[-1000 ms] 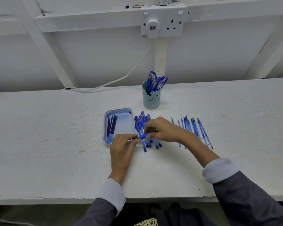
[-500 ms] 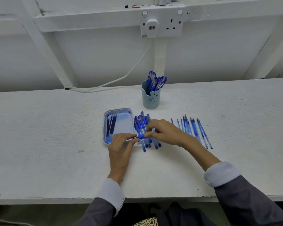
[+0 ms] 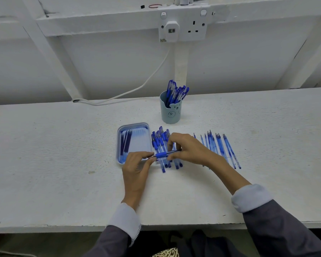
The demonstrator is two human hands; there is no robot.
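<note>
While left hand [image 3: 135, 169] and right hand [image 3: 189, 149] each pinch one blue-collared clear plastic pen [image 3: 161, 155], level above the white counter [image 3: 63, 164], assembly stands partway: pale blue cup [image 3: 170, 115] holds finished pens [image 3: 174, 89]; dark refills [image 3: 125, 143], clear barrels [image 3: 220, 147] await

No word or number can be read anywhere. The cup [image 3: 167, 118] carries drawn line faces and no letters: one inside an oval low on its front, a smaller one near the rim. A small sticker [image 3: 163, 40] sits at the lower left corner of the socket [image 3: 193, 28], but its print is too small to make out. The plug [image 3: 171, 31] has a small dark mark on its front — unreadable. Any print on the pen [image 3: 160, 155] is too fine to tell.
</note>
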